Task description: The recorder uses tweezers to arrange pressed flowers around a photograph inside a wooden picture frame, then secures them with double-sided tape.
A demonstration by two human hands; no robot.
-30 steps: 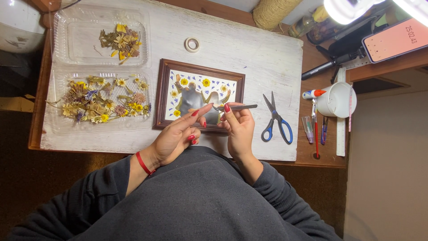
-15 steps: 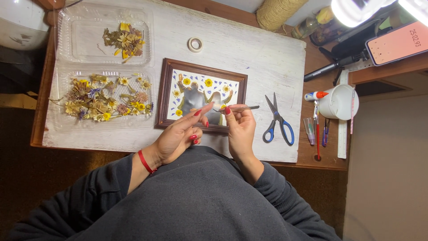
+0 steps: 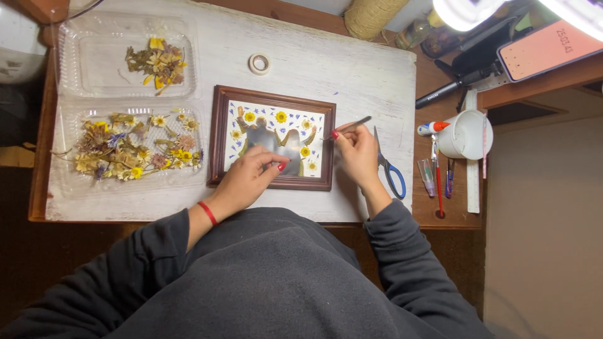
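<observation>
Resting left hand on frame; right hand pinching tweezers beside it.

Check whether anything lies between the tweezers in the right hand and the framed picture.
Nothing visible does. The right hand holds the tweezers at the right edge of the frame, tip over the edge, with no object between. The left hand rests on the frame's lower part, away from the tip. The scissors lie right of the hand.
</observation>
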